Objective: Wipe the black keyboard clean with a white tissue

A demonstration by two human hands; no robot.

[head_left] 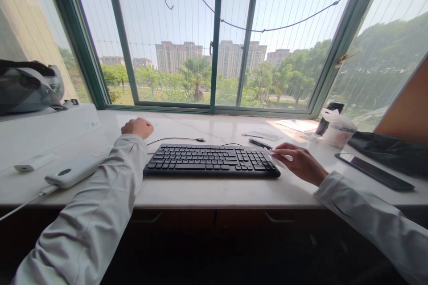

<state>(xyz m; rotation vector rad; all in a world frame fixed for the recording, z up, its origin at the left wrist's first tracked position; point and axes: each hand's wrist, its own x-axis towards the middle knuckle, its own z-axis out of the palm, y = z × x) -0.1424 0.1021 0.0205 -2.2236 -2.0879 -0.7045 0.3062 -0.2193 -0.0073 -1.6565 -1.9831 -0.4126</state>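
Observation:
A black keyboard [200, 158] lies flat on the white marble counter [214, 193], its keys facing up. At its right end is my right hand [297, 160], thumb and fingers pinched on a small thin white piece [270, 152], too small to tell its kind. The piece's tip is over the number keys; whether it touches them I cannot tell. My left hand [137, 128] is curled into a fist on the counter, beyond the keyboard's left end. Its fingers are mostly hidden and nothing shows in it. A black cable with a USB plug [199, 140] lies behind the keyboard.
Behind the keyboard's right end lie a dark pen-like object [260, 143] and clear packaging [267, 134]. A phone [374, 171], a plastic cup [339, 131] and black cloth [391, 149] are at right. Leftward are a white power bank [78, 171], a white box [67, 127] and a headset [30, 84].

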